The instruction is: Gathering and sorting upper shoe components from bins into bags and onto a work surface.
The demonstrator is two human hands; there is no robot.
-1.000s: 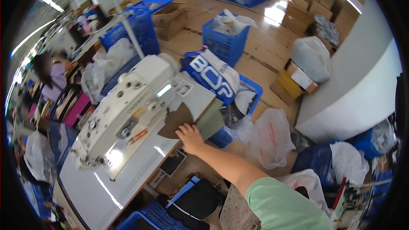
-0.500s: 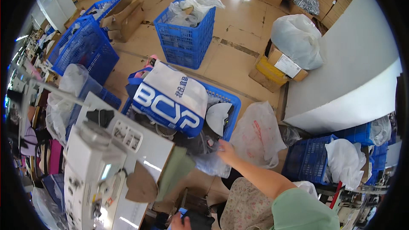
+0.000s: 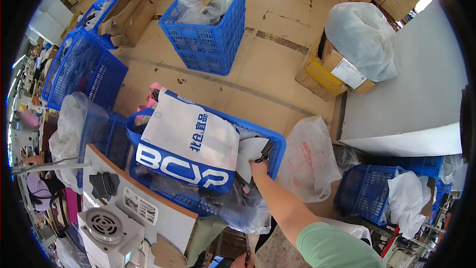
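Observation:
My right hand [image 3: 258, 167] reaches into the right end of a blue plastic basket [image 3: 279, 155]. Its fingers are closed at the edge of a white curved panel [image 3: 249, 155], beside some dark pieces [image 3: 266, 152]; what they grip is too small to tell. A white and blue shopping bag [image 3: 191, 136] lies across the basket, over clear plastic bags [image 3: 245, 213]. At the lower edge, mostly cut off, my left hand [image 3: 241, 261] has its fingers bent round something small and dark that I cannot make out.
A sewing machine [image 3: 110, 228] stands on a table [image 3: 173, 218] at lower left, with green cloth [image 3: 204, 238] hanging off its edge. Right of the basket lies a clear bag [image 3: 310, 161]. Stacked blue crates [image 3: 206, 44] and a yellow-taped carton [image 3: 320, 72] stand farther off, beside a white pillar [image 3: 406, 104].
My right hand has gone farther into the basket, from the clear bags to the white panel. The view has shifted, so the sewing machine sits lower and my left hand shows less.

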